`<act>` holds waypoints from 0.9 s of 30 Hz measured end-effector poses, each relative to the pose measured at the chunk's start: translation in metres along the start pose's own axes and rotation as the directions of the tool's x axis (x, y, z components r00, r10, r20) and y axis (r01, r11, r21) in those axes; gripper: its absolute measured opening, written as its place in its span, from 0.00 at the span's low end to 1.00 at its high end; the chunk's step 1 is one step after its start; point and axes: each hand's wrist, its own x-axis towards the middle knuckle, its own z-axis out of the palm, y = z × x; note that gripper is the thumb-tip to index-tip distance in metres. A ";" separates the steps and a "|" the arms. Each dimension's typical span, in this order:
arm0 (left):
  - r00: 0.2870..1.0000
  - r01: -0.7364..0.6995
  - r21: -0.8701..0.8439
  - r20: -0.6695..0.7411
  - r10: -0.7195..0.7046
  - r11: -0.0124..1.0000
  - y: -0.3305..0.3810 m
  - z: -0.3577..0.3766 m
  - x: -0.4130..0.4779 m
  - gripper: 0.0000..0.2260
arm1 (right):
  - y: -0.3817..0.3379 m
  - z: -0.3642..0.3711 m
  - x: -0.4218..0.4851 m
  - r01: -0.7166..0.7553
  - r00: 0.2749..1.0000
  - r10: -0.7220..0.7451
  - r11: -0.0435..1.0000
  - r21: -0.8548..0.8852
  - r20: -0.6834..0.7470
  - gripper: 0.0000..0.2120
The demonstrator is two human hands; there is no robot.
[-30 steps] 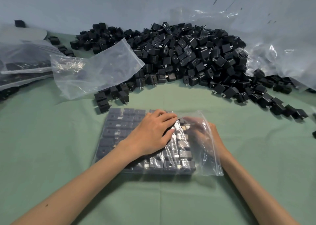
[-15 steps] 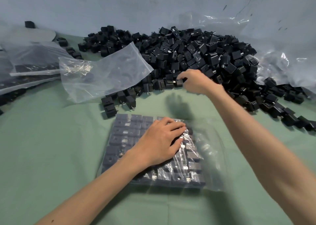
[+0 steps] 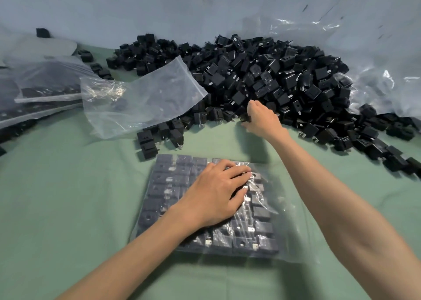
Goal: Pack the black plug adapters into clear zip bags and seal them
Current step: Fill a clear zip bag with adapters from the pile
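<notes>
A single wide-angle view, taken from the person's head, faces forward and steeply down onto the green worktop [image 3: 57,208]. It sits close: both forearms [image 3: 127,261] enter from the bottom edge, and the filled bag [image 3: 164,186] lies just below centre. Beyond the bag the adapter pile [image 3: 284,76] crosses the upper half, with the pale wall [image 3: 159,8] behind it along the top.

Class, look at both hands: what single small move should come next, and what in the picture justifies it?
Probably lift the right hand, carrying the adapter it pinches at the pile edge, over to the zip bag. The left hand presses the filled rows flat, and the bag's right side looks unfilled.
</notes>
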 end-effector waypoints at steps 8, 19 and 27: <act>1.000 0.004 -0.006 0.005 -0.004 1.000 0.000 -0.001 -0.001 0.19 | 0.027 -0.041 -0.061 -0.057 0.993 0.004 0.893 0.447 0.119 0.07; 1.000 0.004 -0.011 -0.005 -0.004 1.000 0.000 0.000 -0.001 0.19 | 0.057 -0.055 -0.204 -0.340 0.916 0.013 0.553 0.760 0.400 0.18; 1.000 -0.014 0.030 0.021 0.013 0.999 -0.001 -0.001 -0.002 0.19 | 0.011 -0.025 -0.209 -0.015 0.981 0.165 0.586 0.810 -0.102 0.12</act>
